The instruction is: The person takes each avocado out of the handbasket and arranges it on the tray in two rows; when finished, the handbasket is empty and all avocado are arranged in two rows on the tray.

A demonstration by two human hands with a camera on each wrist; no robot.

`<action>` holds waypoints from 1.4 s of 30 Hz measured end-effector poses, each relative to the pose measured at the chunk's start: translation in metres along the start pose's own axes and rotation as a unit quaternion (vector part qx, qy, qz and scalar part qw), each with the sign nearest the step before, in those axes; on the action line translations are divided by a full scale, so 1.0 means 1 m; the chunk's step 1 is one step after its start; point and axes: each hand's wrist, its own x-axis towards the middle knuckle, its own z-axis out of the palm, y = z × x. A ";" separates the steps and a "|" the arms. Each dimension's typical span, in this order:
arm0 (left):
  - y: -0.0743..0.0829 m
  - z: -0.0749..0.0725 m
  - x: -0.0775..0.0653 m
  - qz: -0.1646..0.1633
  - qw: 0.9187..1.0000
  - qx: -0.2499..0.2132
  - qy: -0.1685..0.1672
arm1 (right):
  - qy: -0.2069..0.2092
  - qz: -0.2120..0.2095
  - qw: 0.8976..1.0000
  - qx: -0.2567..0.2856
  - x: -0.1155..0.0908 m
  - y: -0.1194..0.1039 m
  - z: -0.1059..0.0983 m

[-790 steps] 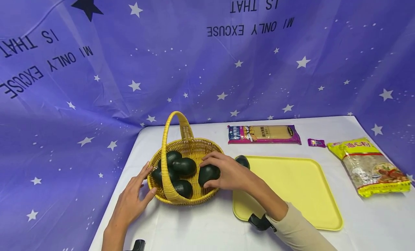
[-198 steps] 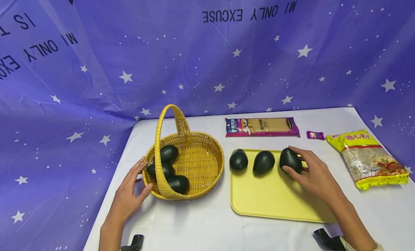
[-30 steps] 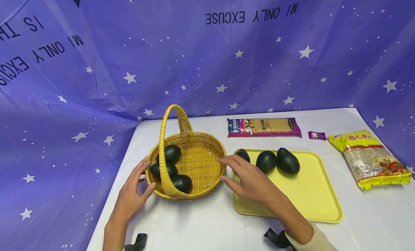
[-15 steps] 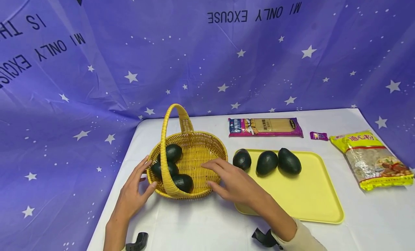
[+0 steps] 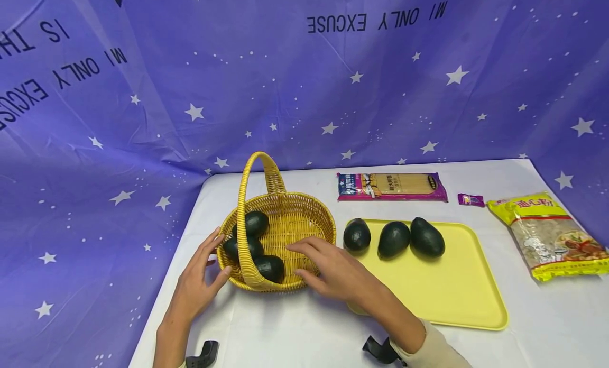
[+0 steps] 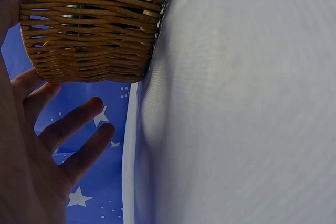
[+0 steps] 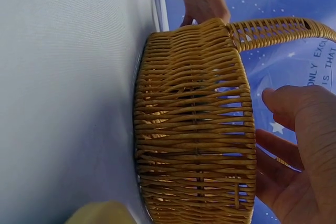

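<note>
A yellow wicker basket (image 5: 328, 220) with a tall handle holds three dark green avocados: one at the back (image 5: 257, 223), one in the middle (image 5: 243, 248) and one at the front (image 5: 269, 268). My left hand (image 5: 194, 286) rests at its left rim, thumb and fingers spread; the left wrist view shows fingertips (image 6: 31, 82) against the wickerwork. Over the basket's right rim reaches my right hand (image 5: 335, 270), fingers loosely bent and holding nothing, apart from the avocados. On the yellow tray (image 5: 442, 288), three more avocados (image 5: 357, 235) lie in a row along the back edge.
Behind the tray lies a pack of noodles (image 5: 392, 187), with a small purple packet (image 5: 471, 200) to its right. A yellow-ended clear food bag (image 5: 547, 236) lies right of the tray. A purple starry cloth (image 5: 285, 93) hangs behind the white table (image 5: 266, 331).
Avocados went from basket to tray, the third in my right hand 6.6 s ago. That hand, now without one, has come left over the basket. The left hand has stayed by the rim.
</note>
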 end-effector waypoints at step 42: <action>0.000 0.000 0.000 -0.009 1.000 0.001 -0.005 | -0.028 -0.005 1.000 0.003 0.022 0.003 0.022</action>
